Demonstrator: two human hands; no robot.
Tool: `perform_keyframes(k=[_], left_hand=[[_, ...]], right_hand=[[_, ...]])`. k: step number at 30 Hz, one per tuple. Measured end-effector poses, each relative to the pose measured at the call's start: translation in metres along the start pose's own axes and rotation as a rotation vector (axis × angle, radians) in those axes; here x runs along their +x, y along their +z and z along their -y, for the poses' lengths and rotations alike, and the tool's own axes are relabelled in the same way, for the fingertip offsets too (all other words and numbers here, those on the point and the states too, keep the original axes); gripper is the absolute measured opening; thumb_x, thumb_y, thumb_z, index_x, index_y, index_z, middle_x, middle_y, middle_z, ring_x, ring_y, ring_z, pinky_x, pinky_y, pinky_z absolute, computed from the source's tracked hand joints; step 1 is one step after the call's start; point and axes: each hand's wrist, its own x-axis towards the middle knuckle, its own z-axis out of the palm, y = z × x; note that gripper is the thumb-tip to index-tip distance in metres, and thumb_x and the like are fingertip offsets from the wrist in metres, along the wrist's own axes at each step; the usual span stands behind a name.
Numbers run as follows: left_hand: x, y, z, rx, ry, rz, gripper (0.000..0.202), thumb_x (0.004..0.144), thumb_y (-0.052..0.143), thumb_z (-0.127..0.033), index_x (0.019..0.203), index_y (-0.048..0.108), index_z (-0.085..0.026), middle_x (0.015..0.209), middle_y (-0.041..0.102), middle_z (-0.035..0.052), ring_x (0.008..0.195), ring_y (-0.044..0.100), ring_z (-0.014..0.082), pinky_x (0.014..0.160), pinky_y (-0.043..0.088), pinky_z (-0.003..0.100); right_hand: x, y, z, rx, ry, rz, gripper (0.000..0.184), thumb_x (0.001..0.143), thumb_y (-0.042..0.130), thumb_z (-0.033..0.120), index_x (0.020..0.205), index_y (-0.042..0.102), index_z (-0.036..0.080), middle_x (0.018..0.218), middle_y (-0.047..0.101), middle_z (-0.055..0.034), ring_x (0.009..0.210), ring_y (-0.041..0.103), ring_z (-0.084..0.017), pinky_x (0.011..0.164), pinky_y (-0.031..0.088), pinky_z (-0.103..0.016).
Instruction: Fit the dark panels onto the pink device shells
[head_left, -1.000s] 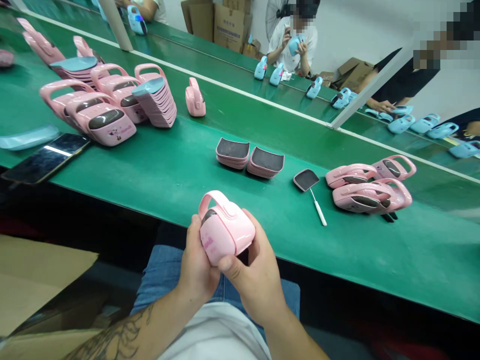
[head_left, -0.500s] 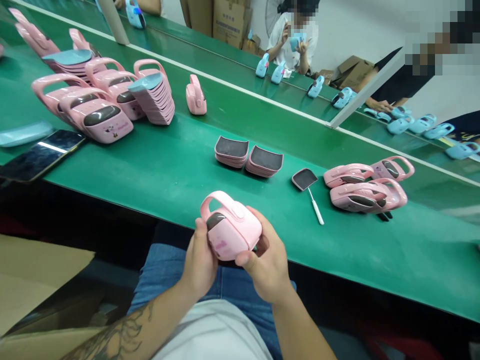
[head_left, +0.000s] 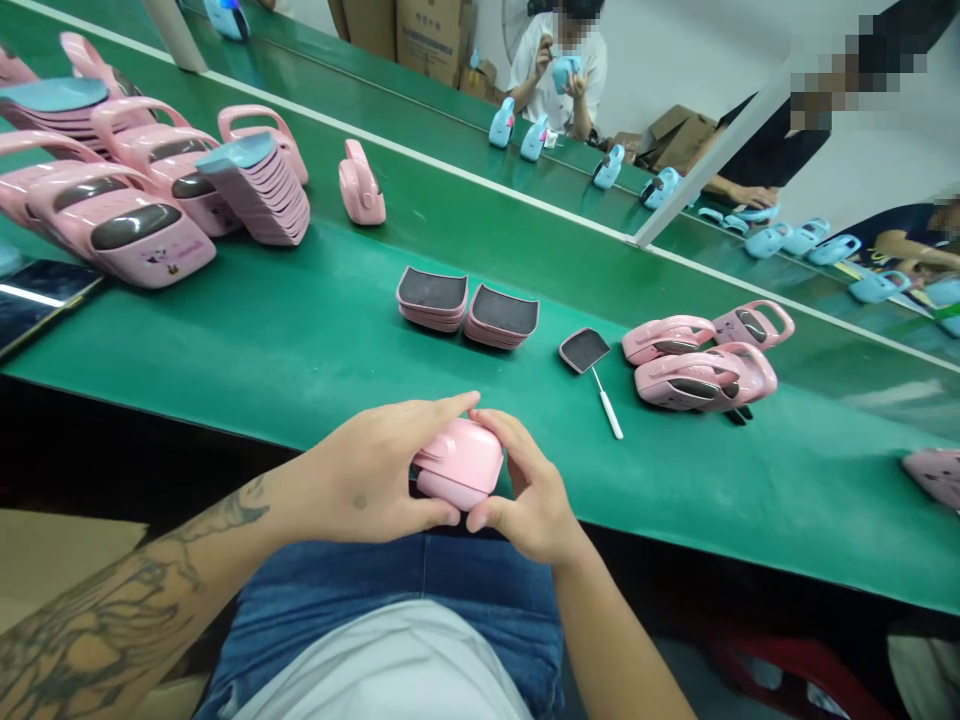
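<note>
Over the table's near edge, a pink plastic casing sits between my two hands, its smooth back facing up. My left hand wraps its left side, hiding the handle and dark window. Fingers and thumb of my right hand grip the opposite side. Ahead on the table lie two short stacks of pink curved covers with dark pads, a left stack and a right stack. One loose padded cover lies beside a white-handled screwdriver.
Pink handled casings crowd the left, around a tall stack of pink pieces. More pink casings lie at the right. A phone rests at the left edge. Beyond the white rail, co-workers handle blue casings.
The pink casing has been turned so its back faces up, and its handle is now covered. My left hand has shifted over its left side. The view has swung slightly right.
</note>
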Motion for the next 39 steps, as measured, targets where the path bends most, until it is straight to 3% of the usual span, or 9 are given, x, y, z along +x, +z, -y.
perform_keyframes(k=[4,9,14,18,21,25,32,39], left_hand=[[0.0,0.003,-0.007,0.093,-0.013,-0.01,0.084,0.082,0.08,-0.048,0.154,0.047,-0.019,0.151,0.06,0.0143,0.136,0.061,0.0329,0.114,0.05,0.045],[0.008,0.004,-0.015,0.15,0.043,-0.032,0.075,0.086,0.074,-0.059,0.145,0.055,-0.017,0.143,0.066,0.0164,0.131,0.064,0.0356,0.106,0.055,0.048],[0.014,0.012,-0.013,0.164,0.118,-0.069,0.076,0.085,0.076,-0.059,0.142,0.057,-0.012,0.138,0.069,0.0195,0.126,0.068,0.0352,0.106,0.056,0.047],[0.018,0.011,-0.012,0.19,0.158,-0.046,0.09,0.076,0.084,-0.061,0.147,0.054,-0.013,0.14,0.068,0.0193,0.132,0.063,0.0383,0.116,0.048,0.053],[0.022,0.005,-0.015,0.178,0.112,0.05,0.091,0.077,0.086,-0.05,0.153,0.049,-0.018,0.148,0.062,0.0169,0.14,0.056,0.0383,0.119,0.044,0.055],[0.027,0.004,-0.015,0.141,0.036,0.088,0.088,0.076,0.085,-0.057,0.151,0.051,-0.025,0.155,0.055,0.0153,0.145,0.05,0.0407,0.118,0.044,0.06],[0.031,0.013,-0.012,-0.03,0.009,0.022,0.087,0.071,0.089,-0.048,0.147,0.052,-0.027,0.14,0.069,0.0081,0.122,0.07,0.0303,0.103,0.058,0.04],[0.033,0.017,-0.008,-0.08,0.059,-0.02,0.084,0.073,0.089,-0.049,0.146,0.053,-0.027,0.135,0.072,0.0085,0.117,0.073,0.027,0.099,0.06,0.035]], right_hand=[[-0.019,0.009,-0.007,0.002,0.057,-0.06,0.086,0.091,0.071,0.061,0.163,0.032,0.034,0.169,0.036,-0.0087,0.157,0.033,-0.034,0.129,0.025,-0.056],[-0.029,0.019,-0.012,0.088,0.059,-0.054,0.087,0.098,0.062,0.061,0.167,0.019,0.031,0.174,0.027,-0.0092,0.159,0.027,-0.034,0.129,0.026,-0.057],[-0.03,0.016,-0.013,0.104,0.098,-0.101,0.089,0.094,0.063,0.066,0.166,0.027,0.028,0.171,0.035,-0.0109,0.157,0.034,-0.035,0.127,0.032,-0.055],[-0.033,0.011,-0.013,0.117,0.112,-0.127,0.083,0.095,0.065,0.06,0.164,0.032,0.028,0.168,0.04,-0.0107,0.154,0.038,-0.036,0.126,0.034,-0.057],[-0.035,0.009,-0.013,0.18,0.105,-0.127,0.077,0.099,0.064,0.052,0.165,0.03,0.03,0.17,0.037,-0.0087,0.155,0.037,-0.035,0.126,0.033,-0.058],[-0.034,0.008,-0.013,0.282,0.128,-0.118,0.071,0.101,0.063,0.048,0.164,0.032,0.035,0.171,0.035,-0.006,0.156,0.036,-0.034,0.127,0.033,-0.058],[-0.026,0.005,-0.01,0.515,0.18,-0.112,0.08,0.093,0.074,0.051,0.162,0.037,0.034,0.169,0.039,-0.0073,0.155,0.038,-0.033,0.126,0.036,-0.054],[-0.025,-0.007,-0.011,0.38,0.18,-0.01,0.082,0.094,0.071,0.056,0.164,0.034,0.033,0.171,0.035,-0.0085,0.156,0.036,-0.035,0.126,0.037,-0.055]])
